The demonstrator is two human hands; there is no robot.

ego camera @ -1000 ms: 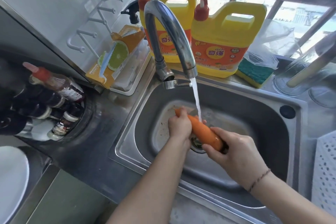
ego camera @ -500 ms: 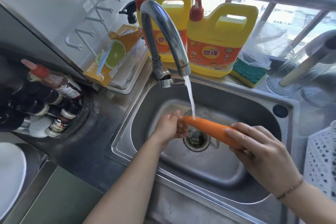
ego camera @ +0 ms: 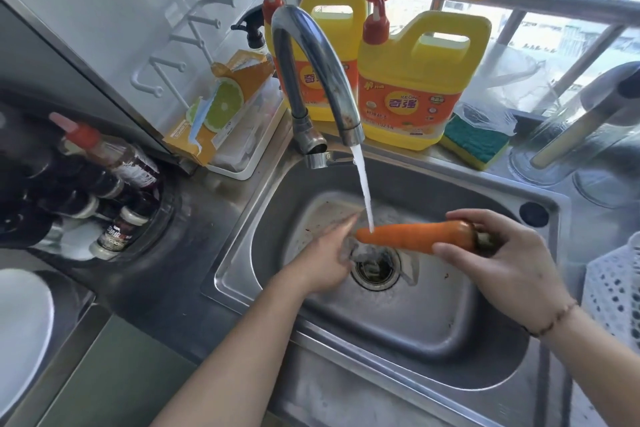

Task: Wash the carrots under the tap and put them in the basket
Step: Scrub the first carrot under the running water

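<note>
I see my right hand (ego camera: 512,263) grasping the long orange carrot (ego camera: 415,236) by its thick end, level over the stainless steel sink (ego camera: 398,329). Water from the curved chrome tap (ego camera: 311,69) strikes its tip. My left hand (ego camera: 325,253), fingers straight and released, sits just beside that tip.

Right hand (ego camera: 505,260) gripping, left hand (ego camera: 325,256) seemingly open
</note>
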